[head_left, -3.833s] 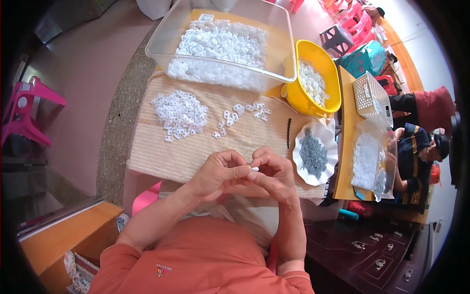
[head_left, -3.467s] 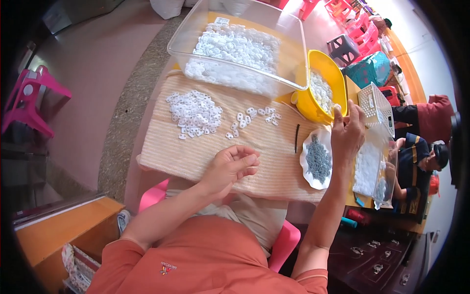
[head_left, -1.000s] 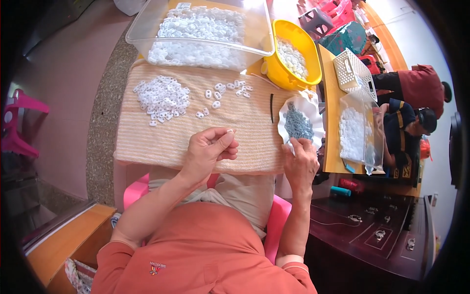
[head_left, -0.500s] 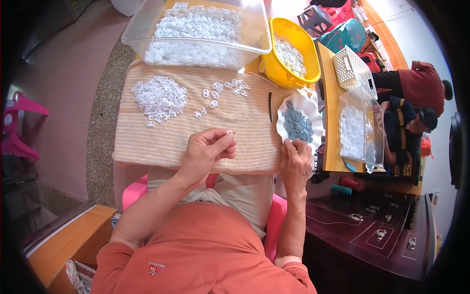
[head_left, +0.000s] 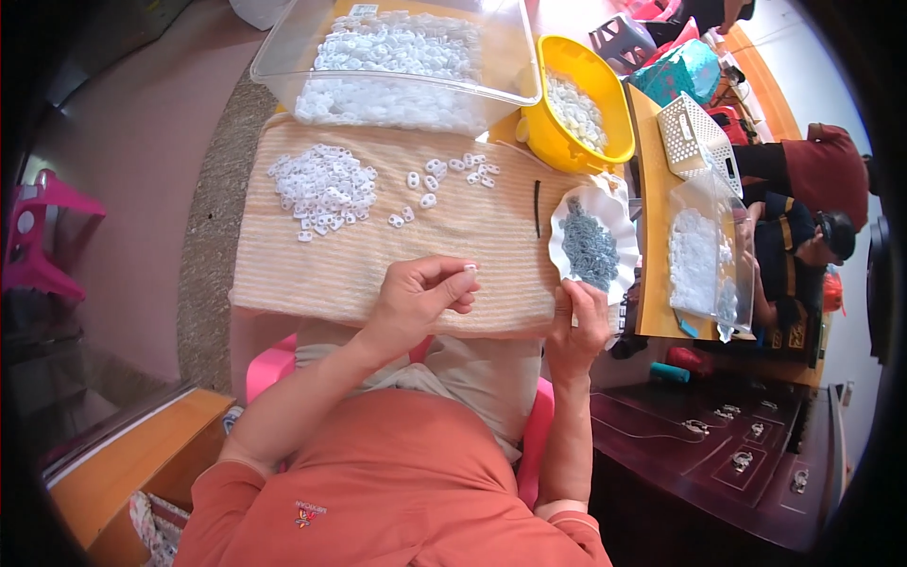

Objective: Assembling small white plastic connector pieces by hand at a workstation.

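The left hand [head_left: 416, 298] has its fingers pinched on a small white plastic piece [head_left: 469, 268]. The right hand [head_left: 578, 326], fingers together, picks at the grey-filled dish [head_left: 567, 203] at two o'clock; steadying the piece low over the counter [head_left: 283, 274] should help.

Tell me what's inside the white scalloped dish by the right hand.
The white scalloped dish holds a heap of small grey-blue pieces. The dish floor beneath the heap is covered; the right hand touches its near rim.

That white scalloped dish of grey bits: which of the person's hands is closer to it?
Right. The right hand sits at the near edge of the white scalloped dish, fingertips by its rim. The left hand is off to the dish's left over the striped mat, pinching a small white piece.
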`<state>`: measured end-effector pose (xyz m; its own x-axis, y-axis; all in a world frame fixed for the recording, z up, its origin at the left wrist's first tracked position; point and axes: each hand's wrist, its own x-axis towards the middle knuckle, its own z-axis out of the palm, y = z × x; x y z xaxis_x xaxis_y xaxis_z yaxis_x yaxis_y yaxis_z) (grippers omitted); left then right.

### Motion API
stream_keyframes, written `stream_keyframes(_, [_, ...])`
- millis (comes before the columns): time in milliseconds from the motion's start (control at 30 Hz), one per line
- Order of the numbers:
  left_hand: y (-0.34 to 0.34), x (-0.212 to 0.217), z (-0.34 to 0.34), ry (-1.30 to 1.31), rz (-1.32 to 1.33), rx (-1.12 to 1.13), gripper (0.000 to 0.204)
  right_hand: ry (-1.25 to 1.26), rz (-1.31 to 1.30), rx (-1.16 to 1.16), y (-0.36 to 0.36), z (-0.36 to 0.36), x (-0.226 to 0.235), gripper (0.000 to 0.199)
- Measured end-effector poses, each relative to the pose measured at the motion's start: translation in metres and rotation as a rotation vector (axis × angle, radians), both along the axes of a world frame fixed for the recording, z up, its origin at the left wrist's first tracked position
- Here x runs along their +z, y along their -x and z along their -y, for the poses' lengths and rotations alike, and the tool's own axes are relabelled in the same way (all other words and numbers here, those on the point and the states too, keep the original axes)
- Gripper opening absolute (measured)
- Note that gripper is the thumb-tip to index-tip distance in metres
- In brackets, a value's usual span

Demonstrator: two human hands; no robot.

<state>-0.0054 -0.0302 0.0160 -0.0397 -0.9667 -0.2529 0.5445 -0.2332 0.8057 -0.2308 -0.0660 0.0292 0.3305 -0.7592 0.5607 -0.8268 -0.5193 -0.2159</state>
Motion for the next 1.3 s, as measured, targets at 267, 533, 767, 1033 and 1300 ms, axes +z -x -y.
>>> stream_keyframes(267, [0.003,-0.001,-0.006,0.22,0.371,-0.064,0.021,-0.659,0.82,0.263,-0.068,-0.004,0.002,0.012])
stream_keyframes(533, [-0.002,0.006,-0.004,0.115,0.125,-0.042,0.027,-0.623,0.695,0.188,-0.079,-0.004,0.002,0.014])
stream_keyframes(767, [-0.004,-0.001,-0.003,-0.054,-0.242,-0.015,0.025,-0.651,0.632,0.185,-0.078,-0.006,-0.004,0.013])
stream_keyframes(1033, [-0.004,-0.002,0.0,-0.08,-0.258,0.018,0.023,-0.646,0.712,0.353,-0.067,-0.001,-0.019,0.011])
stream_keyframes(1300, [-0.005,-0.007,0.0,-0.074,-0.227,0.005,0.017,-0.913,0.882,0.207,-0.065,0.001,-0.026,0.014])
